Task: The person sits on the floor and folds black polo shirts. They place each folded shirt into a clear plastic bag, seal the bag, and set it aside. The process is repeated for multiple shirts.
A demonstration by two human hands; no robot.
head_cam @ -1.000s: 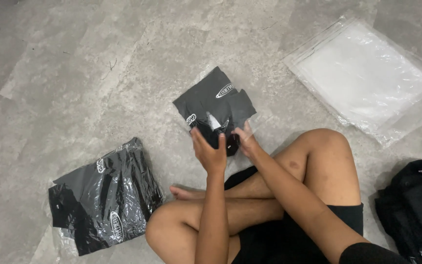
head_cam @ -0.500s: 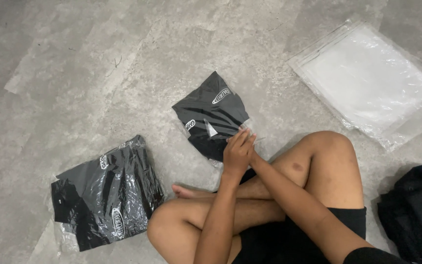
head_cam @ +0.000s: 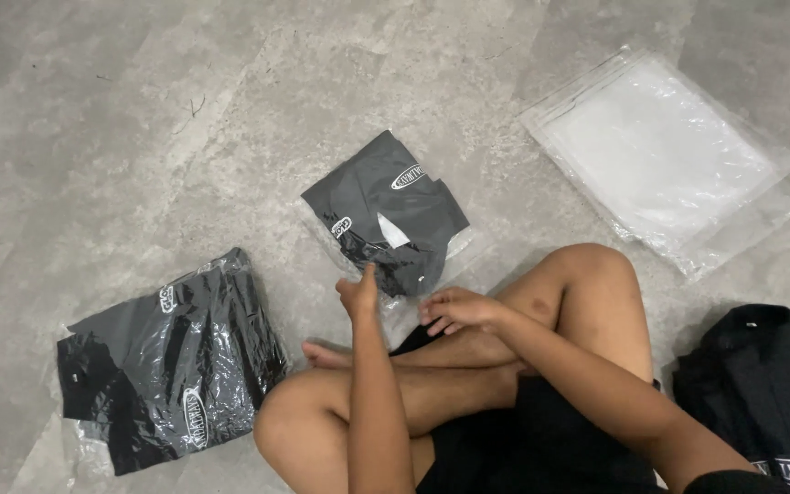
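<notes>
Left hand: it is in the middle of the frame, at the near edge of the bagged shirt. The fingers look curled and seem to pinch the clear bag edge, but I cannot tell for sure.
Right hand: it is just right of the left hand, over the crossed legs. Its fingers are loose and hold nothing.
Bagged shirt: a dark folded shirt in a thin clear bag. It lies flat on the floor, in the middle of the frame, in front of the knees.
Slip risk: the bag is shiny and thin. With only one hand pinching it, it may slide out.
Tear risk: a hard tug on one edge may rip the bag.
Mess risk: the fold may come undone if the shirt bunches up inside.
Other things: a pile of bagged shirts at lower left, empty clear bags at upper right, dark clothes at lower right.
</notes>
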